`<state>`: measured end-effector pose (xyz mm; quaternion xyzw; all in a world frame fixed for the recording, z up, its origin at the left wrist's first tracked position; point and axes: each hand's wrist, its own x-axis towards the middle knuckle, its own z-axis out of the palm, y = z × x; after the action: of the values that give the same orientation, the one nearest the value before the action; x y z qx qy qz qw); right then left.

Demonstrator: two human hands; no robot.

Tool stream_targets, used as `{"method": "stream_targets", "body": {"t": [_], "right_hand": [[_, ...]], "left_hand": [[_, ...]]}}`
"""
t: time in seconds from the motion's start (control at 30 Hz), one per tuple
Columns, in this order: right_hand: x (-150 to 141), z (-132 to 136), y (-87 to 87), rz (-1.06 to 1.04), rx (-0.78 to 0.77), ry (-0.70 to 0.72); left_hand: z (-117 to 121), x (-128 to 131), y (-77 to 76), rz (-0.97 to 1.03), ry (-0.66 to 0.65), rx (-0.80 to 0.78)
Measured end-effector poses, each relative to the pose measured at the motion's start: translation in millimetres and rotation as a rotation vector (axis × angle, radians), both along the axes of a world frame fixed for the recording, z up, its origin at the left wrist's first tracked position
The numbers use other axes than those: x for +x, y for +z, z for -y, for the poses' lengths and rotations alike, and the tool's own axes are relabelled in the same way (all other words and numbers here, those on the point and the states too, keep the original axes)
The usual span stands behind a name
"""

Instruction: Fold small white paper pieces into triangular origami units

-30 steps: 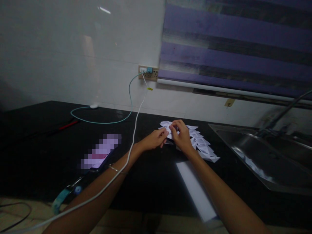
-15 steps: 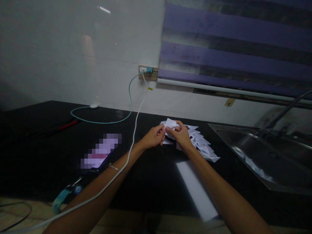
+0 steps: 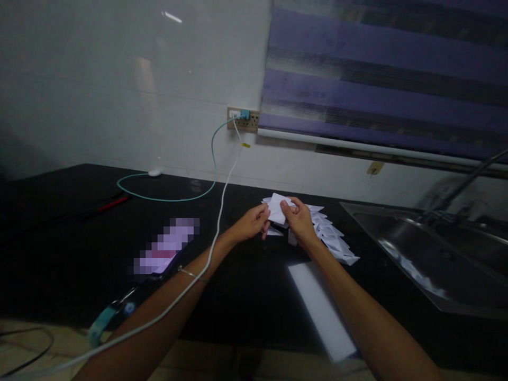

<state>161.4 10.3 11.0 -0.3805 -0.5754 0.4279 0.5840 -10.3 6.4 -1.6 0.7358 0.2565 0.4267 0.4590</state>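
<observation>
A small folded piece of white paper (image 3: 277,209) is held up between my two hands over the dark counter. My left hand (image 3: 254,221) pinches its left edge with thumb and fingertips. On the other side, my right hand (image 3: 297,217) grips it, thumb lying flat on the front face and fingers behind. Several folded white paper pieces (image 3: 333,238) lie in an overlapping row just right of my right hand, partly hidden by it. A stack of white paper strips (image 3: 317,304) rests under my right forearm.
A phone (image 3: 166,246) with a blurred screen and a teal strap (image 3: 101,325) lies left of my left arm. A white cable (image 3: 216,233) crosses over that forearm. The steel sink (image 3: 428,264) is at the right; a wall socket (image 3: 243,120) is behind.
My right thumb has moved up from the paper's lower edge onto its face, and more of the paper's flat front shows. My left hand keeps its pinch.
</observation>
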Motion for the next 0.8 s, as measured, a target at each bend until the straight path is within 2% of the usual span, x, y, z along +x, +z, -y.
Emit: {"method": "stream_targets", "body": {"t": [0.13,0.27,0.43,0.57,0.67,0.73,0.8], "right_hand": [[2,-1,-0.6,0.05,0.044,-0.007],[4,-1,-1.8,0.075,0.086,-0.076],[5,-1,0.1,0.1,0.141,-0.148],[3,4,4.3,0.224,0.342,-0.219],[4,10,4.9,0.423,0.585,-0.295],[5,12,3.5,0.537,0.731,-0.298],[7,14,1.8,0.645,0.809,-0.223]], "left_hand": [[1,1,1.8,0.003,-0.001,-0.006],[1,-2,3.5,-0.004,-0.01,-0.025],[-2,-7,5.4,-0.007,0.061,-0.055],[-12,-8,3.3,0.15,0.067,-0.182],[-19,-7,0.1,0.305,0.074,-0.41],[-22,-7,-2.4,0.265,0.048,-0.569],[-22,-7,-5.0,0.201,-0.008,-0.591]]}}
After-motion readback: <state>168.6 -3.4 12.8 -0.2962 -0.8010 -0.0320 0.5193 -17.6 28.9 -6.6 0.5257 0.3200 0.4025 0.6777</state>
